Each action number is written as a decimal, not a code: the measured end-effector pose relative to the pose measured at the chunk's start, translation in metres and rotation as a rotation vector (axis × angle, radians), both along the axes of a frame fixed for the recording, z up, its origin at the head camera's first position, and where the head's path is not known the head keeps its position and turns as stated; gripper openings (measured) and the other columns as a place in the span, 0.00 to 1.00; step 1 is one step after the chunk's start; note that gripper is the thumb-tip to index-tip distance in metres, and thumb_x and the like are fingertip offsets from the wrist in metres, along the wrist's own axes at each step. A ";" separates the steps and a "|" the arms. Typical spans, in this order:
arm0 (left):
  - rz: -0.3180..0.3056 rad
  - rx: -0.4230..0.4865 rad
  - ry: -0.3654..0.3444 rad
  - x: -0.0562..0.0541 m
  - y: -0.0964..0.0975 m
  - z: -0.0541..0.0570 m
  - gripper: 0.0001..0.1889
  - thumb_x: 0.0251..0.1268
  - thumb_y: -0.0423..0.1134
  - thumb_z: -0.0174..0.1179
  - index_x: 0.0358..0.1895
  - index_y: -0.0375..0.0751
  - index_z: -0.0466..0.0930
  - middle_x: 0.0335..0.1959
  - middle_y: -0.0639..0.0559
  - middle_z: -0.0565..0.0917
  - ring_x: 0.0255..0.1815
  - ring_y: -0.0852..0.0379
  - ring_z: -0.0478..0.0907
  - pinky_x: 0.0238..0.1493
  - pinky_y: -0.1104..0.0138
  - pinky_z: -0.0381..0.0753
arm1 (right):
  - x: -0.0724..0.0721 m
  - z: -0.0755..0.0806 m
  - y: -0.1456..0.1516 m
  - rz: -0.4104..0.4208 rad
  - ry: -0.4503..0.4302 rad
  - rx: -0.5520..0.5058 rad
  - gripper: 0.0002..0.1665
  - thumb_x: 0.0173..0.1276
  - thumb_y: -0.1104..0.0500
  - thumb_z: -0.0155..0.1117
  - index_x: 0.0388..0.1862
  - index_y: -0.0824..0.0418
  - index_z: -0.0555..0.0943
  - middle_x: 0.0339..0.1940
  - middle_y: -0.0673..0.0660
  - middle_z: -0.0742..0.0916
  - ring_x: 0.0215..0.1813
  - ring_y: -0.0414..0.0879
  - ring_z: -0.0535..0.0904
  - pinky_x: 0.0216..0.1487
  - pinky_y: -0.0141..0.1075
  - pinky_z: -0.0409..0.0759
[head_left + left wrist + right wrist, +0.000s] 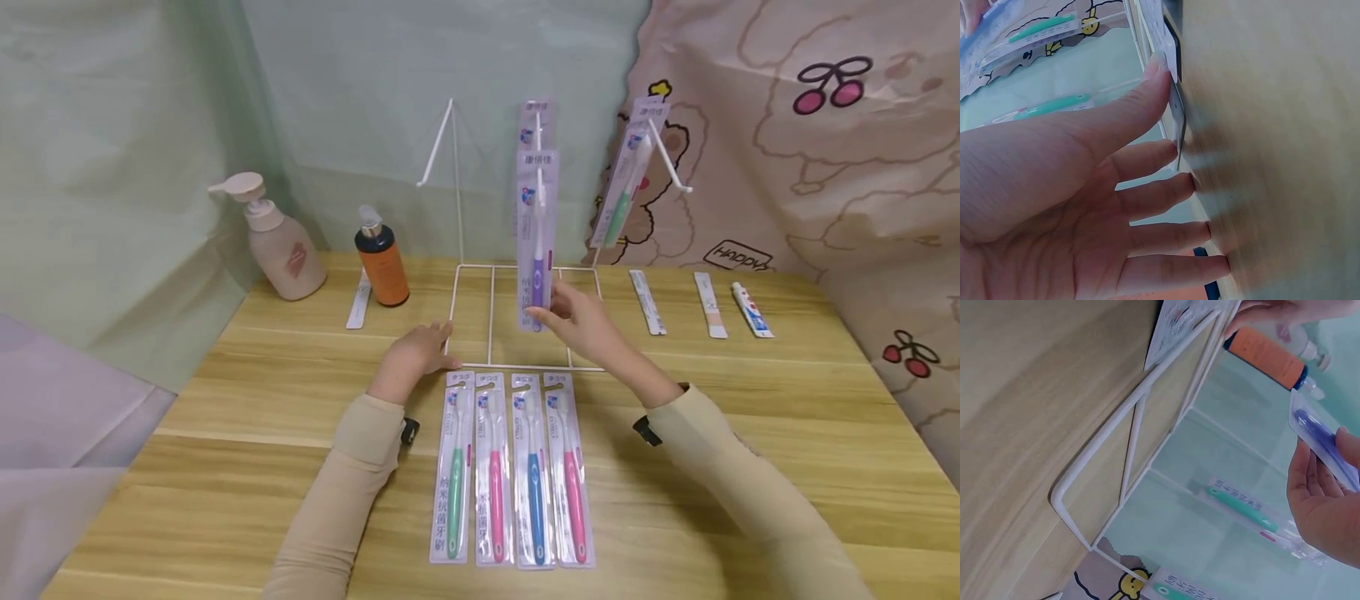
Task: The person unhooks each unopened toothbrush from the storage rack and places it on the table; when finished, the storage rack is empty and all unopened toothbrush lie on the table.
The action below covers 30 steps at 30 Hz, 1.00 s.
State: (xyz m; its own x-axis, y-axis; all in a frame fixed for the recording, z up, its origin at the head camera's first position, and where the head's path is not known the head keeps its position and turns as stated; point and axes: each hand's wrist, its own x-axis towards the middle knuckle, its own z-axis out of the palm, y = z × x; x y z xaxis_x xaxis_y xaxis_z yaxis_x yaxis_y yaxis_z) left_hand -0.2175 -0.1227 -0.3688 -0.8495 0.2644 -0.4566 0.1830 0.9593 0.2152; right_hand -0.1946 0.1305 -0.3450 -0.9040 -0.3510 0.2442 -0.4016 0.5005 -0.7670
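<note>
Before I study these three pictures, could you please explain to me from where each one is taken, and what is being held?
No machine is here, only a person's bare left hand and right hand. The wide picture comes from a camera on the head; the other two, from cameras on the left and right wrists. The right hand holds a packaged purple toothbrush by the middle hook of a white wire rack; whether it hangs there, I cannot tell. The left hand rests at the rack's near left corner. Closer to the person, on the wooden table, lie a green toothbrush, two pink ones and a blue one, also packaged. Two pump bottles stand farther left.
</note>
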 end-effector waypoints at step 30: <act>-0.040 0.009 0.011 0.000 0.000 0.003 0.40 0.66 0.48 0.55 0.73 0.35 0.46 0.72 0.32 0.49 0.72 0.34 0.48 0.70 0.47 0.53 | 0.056 0.009 0.003 0.089 -0.007 -0.066 0.20 0.64 0.61 0.62 0.53 0.65 0.73 0.38 0.61 0.87 0.38 0.48 0.85 0.37 0.32 0.83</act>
State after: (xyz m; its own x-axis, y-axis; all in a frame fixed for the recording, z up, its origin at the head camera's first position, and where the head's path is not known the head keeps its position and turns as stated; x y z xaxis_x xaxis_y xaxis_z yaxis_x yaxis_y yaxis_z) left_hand -0.2174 -0.1225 -0.3659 -0.8430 0.3022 -0.4450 0.2236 0.9493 0.2211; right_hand -0.1391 0.1334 -0.3364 -0.8718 -0.4131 0.2631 -0.4364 0.4113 -0.8002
